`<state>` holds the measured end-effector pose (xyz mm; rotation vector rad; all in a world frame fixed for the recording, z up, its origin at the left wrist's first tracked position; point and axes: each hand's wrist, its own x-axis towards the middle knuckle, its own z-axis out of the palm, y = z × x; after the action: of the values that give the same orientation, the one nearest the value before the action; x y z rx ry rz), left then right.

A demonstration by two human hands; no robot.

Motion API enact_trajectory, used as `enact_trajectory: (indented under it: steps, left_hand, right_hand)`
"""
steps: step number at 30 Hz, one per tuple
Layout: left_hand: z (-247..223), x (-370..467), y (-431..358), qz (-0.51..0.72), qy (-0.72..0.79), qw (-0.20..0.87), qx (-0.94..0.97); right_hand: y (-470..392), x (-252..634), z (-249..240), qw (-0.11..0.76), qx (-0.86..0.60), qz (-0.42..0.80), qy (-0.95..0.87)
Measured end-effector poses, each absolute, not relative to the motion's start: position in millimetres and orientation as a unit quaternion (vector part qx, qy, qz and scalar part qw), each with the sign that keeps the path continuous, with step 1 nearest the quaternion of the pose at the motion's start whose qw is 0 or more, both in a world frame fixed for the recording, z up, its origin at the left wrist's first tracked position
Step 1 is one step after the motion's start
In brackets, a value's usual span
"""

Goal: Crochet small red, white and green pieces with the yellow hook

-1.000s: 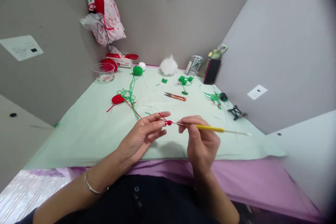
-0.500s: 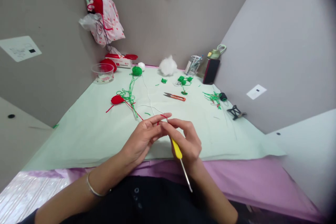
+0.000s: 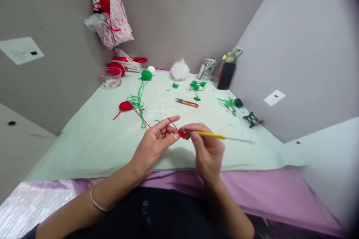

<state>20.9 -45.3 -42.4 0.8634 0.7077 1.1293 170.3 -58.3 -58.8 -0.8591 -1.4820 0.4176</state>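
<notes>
Between thumb and fingers my left hand point(image 3: 153, 143) pinches a small red crochet piece point(image 3: 181, 133). Red yarn point(image 3: 173, 119) runs over its raised index finger and back to a red yarn ball point(image 3: 126, 106) on the table. In my right hand point(image 3: 209, 149) is a crochet hook with a yellow handle point(image 3: 211, 134), held nearly level, its shaft pointing right. The hook's tip meets the red piece, though fingers partly hide the contact. White yarn point(image 3: 159, 101) trails from behind my left hand toward a white ball point(image 3: 151, 70).
Orange thread snips point(image 3: 187, 102) lie beyond my hands. Green yarn point(image 3: 137, 101) tangles at left; green crocheted pieces point(image 3: 196, 85) and white stuffing point(image 3: 180, 70) sit at the back. A clear tub point(image 3: 110, 78), phone point(image 3: 226, 76) and black stand point(image 3: 252, 119) line the sides.
The hook has swung from steeply slanted to nearly level, and my right hand has shifted slightly right. The red piece now shows between my fingers, with yarn taut over my left index finger.
</notes>
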Motion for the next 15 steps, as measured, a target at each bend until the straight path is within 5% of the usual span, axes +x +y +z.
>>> enact_trajectory:
  steps: [4,11,15]
  left_hand:
    - [-43.0,20.9,-45.0,0.479,0.306,0.746,0.345]
    - [-40.5,13.7,-38.3,0.458,0.285,0.783,0.311]
    - [-44.3,20.0,-44.5,0.514,0.302,0.698,0.397]
  right_hand:
    - [-57.6,168.0,-67.1,0.617,-0.356,-0.011,-0.702]
    - [-53.0,179.5,-51.4,0.719,-0.362,0.317,-0.502]
    - [-53.3,173.2,-58.3,0.653,-0.393,0.203,-0.615]
